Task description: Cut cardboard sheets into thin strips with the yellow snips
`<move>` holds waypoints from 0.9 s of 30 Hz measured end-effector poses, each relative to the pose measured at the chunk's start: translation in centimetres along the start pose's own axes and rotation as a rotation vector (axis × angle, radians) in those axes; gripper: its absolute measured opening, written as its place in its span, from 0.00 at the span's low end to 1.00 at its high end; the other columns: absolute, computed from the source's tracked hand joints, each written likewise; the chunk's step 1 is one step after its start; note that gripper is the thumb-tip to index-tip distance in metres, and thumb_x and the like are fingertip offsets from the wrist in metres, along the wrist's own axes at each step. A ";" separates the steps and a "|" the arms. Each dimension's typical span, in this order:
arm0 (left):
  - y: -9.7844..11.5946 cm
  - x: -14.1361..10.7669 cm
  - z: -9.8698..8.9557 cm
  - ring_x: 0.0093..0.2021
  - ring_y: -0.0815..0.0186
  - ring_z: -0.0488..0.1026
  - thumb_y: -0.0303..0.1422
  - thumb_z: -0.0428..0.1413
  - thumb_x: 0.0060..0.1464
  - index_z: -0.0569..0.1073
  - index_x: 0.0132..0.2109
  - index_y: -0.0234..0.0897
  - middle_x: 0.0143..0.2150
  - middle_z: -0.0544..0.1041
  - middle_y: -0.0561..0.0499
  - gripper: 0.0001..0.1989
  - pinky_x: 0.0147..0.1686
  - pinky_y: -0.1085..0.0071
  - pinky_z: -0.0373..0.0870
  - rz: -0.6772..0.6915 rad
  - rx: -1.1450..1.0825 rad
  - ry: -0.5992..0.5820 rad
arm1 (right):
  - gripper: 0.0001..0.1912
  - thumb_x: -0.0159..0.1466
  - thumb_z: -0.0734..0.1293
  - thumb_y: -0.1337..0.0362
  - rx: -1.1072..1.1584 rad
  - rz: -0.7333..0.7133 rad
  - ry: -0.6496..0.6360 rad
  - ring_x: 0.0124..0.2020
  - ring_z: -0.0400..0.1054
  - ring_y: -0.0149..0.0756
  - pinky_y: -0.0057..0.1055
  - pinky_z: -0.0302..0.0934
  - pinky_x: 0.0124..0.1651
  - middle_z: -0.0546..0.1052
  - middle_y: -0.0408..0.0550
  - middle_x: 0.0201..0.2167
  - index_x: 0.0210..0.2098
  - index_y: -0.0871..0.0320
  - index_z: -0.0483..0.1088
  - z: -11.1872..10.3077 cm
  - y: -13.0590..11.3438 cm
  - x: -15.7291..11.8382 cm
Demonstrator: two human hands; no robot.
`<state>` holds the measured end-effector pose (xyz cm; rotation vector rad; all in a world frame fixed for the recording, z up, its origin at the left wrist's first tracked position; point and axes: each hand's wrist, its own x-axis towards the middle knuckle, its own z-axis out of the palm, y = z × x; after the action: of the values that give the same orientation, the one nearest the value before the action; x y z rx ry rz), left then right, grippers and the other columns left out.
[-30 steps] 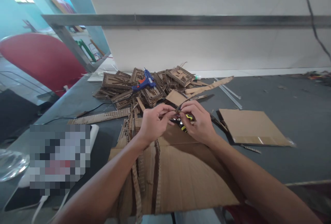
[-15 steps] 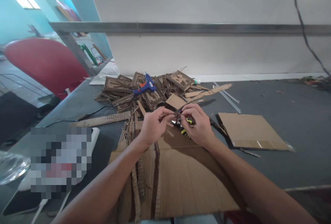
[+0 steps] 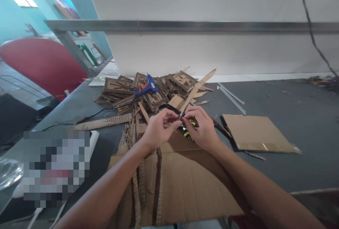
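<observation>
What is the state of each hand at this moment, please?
Left hand: closed in a pinch, holding the near end of a cardboard strip.
Right hand: also closed in a pinch on it, beside the left.

The right hand (image 3: 201,127) partly hides the yellow-and-black tool (image 3: 188,135).

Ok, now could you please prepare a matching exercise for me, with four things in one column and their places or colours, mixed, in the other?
Things:
1. hot-glue gun
2. black-and-yellow hand tool
3. chair
4. long pointed cardboard strip

Descriptions:
A. red, at the left side of the table
B. slanting up from between the left hand and right hand
C. blue, on the heap of cardboard pieces
D. partly hidden by the right hand

Right pairs: 1-C, 2-D, 3-A, 4-B
</observation>
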<state>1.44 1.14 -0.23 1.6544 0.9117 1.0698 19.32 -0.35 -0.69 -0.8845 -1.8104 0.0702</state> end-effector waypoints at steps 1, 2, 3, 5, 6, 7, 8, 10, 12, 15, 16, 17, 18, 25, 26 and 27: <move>0.1 0.0 0.0 0.40 0.61 0.81 0.39 0.63 0.54 0.71 0.44 0.35 0.39 0.81 0.46 0.16 0.36 0.71 0.80 -0.002 0.016 -0.008 | 0.05 0.66 0.64 0.70 -0.012 -0.016 -0.006 0.40 0.71 0.38 0.36 0.68 0.43 0.73 0.49 0.36 0.37 0.53 0.66 0.0 0.0 0.0; 0.3 -0.1 -0.1 0.42 0.61 0.80 0.39 0.62 0.55 0.70 0.46 0.35 0.40 0.81 0.45 0.17 0.37 0.71 0.80 -0.005 0.024 -0.018 | 0.05 0.67 0.63 0.70 -0.024 -0.030 -0.013 0.40 0.71 0.39 0.36 0.68 0.43 0.74 0.49 0.37 0.37 0.53 0.66 0.0 -0.1 0.0; 0.3 -0.1 -0.1 0.43 0.60 0.80 0.40 0.61 0.56 0.70 0.48 0.35 0.41 0.81 0.44 0.17 0.38 0.70 0.80 -0.009 0.022 -0.028 | 0.05 0.67 0.63 0.70 -0.035 -0.041 -0.024 0.40 0.71 0.39 0.36 0.68 0.43 0.74 0.49 0.37 0.37 0.53 0.66 0.0 -0.1 -0.1; 0.4 0.0 -0.1 0.42 0.60 0.81 0.40 0.60 0.57 0.71 0.49 0.34 0.41 0.81 0.44 0.17 0.38 0.70 0.80 -0.029 0.008 -0.043 | 0.05 0.68 0.63 0.69 -0.049 -0.058 -0.051 0.40 0.72 0.39 0.36 0.68 0.44 0.75 0.50 0.37 0.37 0.52 0.66 0.0 0.0 -0.1; 0.3 0.1 -0.1 0.42 0.60 0.81 0.39 0.59 0.58 0.71 0.48 0.34 0.41 0.82 0.44 0.16 0.38 0.69 0.80 -0.046 0.004 -0.045 | 0.05 0.68 0.62 0.69 -0.053 -0.064 -0.065 0.41 0.72 0.39 0.36 0.68 0.44 0.75 0.50 0.37 0.37 0.52 0.67 0.0 0.0 -0.2; 0.3 0.2 -0.1 0.41 0.60 0.81 0.39 0.59 0.57 0.72 0.48 0.33 0.41 0.82 0.43 0.16 0.38 0.69 0.80 -0.064 0.001 -0.048 | 0.05 0.68 0.62 0.69 -0.056 -0.067 -0.072 0.41 0.72 0.39 0.36 0.69 0.44 0.75 0.50 0.37 0.37 0.53 0.67 0.1 0.0 -0.2; 0.2 0.3 -0.1 0.40 0.61 0.81 0.38 0.60 0.57 0.72 0.48 0.33 0.41 0.82 0.43 0.16 0.38 0.69 0.80 -0.085 -0.005 -0.056 | 0.05 0.67 0.62 0.70 -0.061 -0.066 -0.067 0.41 0.72 0.39 0.36 0.69 0.44 0.75 0.51 0.38 0.37 0.53 0.67 0.1 0.1 -0.2; 0.0 0.4 0.0 0.38 0.61 0.81 0.37 0.60 0.57 0.72 0.51 0.32 0.42 0.83 0.43 0.18 0.36 0.69 0.80 -0.130 -0.044 -0.083 | 0.05 0.67 0.64 0.69 -0.071 -0.042 -0.034 0.41 0.73 0.39 0.36 0.69 0.45 0.76 0.51 0.38 0.36 0.53 0.68 0.3 0.2 -0.3; -0.1 0.6 0.0 0.37 0.61 0.81 0.37 0.60 0.57 0.71 0.54 0.30 0.43 0.83 0.42 0.21 0.34 0.68 0.81 -0.168 -0.111 -0.105 | 0.04 0.66 0.65 0.68 -0.069 -0.007 -0.006 0.41 0.73 0.38 0.36 0.70 0.44 0.76 0.51 0.38 0.35 0.53 0.68 0.4 0.3 -0.4; -0.2 0.7 0.0 0.37 0.60 0.81 0.37 0.61 0.56 0.72 0.53 0.30 0.44 0.83 0.42 0.21 0.33 0.67 0.81 -0.208 -0.215 -0.144 | 0.03 0.65 0.67 0.68 -0.050 0.028 -0.009 0.41 0.75 0.39 0.35 0.70 0.44 0.78 0.51 0.38 0.34 0.54 0.69 0.5 0.4 -0.5; -0.2 0.8 0.0 0.38 0.60 0.82 0.36 0.61 0.56 0.73 0.52 0.29 0.43 0.83 0.42 0.20 0.33 0.67 0.81 -0.219 -0.242 -0.167 | 0.03 0.66 0.67 0.68 -0.046 0.035 -0.015 0.41 0.75 0.39 0.36 0.70 0.45 0.79 0.51 0.38 0.35 0.54 0.70 0.5 0.5 -0.5; -0.2 0.8 -0.1 0.38 0.60 0.82 0.36 0.61 0.56 0.73 0.52 0.29 0.42 0.83 0.42 0.20 0.33 0.68 0.81 -0.230 -0.265 -0.188 | 0.03 0.66 0.66 0.69 -0.042 0.042 -0.023 0.41 0.75 0.39 0.36 0.70 0.45 0.79 0.51 0.38 0.35 0.55 0.70 0.5 0.5 -0.6; -0.2 0.8 -0.2 0.38 0.60 0.82 0.36 0.61 0.56 0.74 0.51 0.29 0.41 0.83 0.42 0.19 0.33 0.68 0.81 -0.242 -0.284 -0.205 | 0.03 0.66 0.66 0.69 -0.039 0.050 -0.033 0.42 0.76 0.40 0.36 0.70 0.46 0.80 0.51 0.38 0.35 0.54 0.70 0.5 0.5 -0.6; -0.5 0.9 -0.4 0.37 0.60 0.83 0.34 0.64 0.53 0.72 0.52 0.30 0.41 0.83 0.41 0.21 0.31 0.72 0.79 -0.296 -0.376 -0.218 | 0.04 0.66 0.66 0.69 -0.023 0.103 -0.084 0.40 0.77 0.40 0.36 0.71 0.44 0.81 0.50 0.38 0.36 0.54 0.71 0.5 0.4 -0.7; -0.5 1.0 -0.4 0.36 0.60 0.83 0.33 0.64 0.52 0.72 0.52 0.30 0.40 0.83 0.41 0.21 0.31 0.72 0.79 -0.301 -0.381 -0.215 | 0.04 0.66 0.66 0.69 -0.026 0.105 -0.091 0.39 0.77 0.40 0.36 0.71 0.43 0.81 0.50 0.38 0.37 0.54 0.71 0.4 0.5 -0.7; -0.5 1.0 -0.4 0.36 0.60 0.83 0.33 0.64 0.52 0.72 0.52 0.30 0.40 0.83 0.41 0.21 0.30 0.72 0.79 -0.308 -0.382 -0.211 | 0.03 0.66 0.66 0.68 -0.031 0.107 -0.097 0.38 0.77 0.40 0.36 0.71 0.43 0.81 0.50 0.38 0.37 0.54 0.71 0.4 0.5 -0.7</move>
<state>1.38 2.29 -0.41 1.2361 0.7404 0.7837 19.33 -0.29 -1.64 -1.0146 -1.8571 0.1559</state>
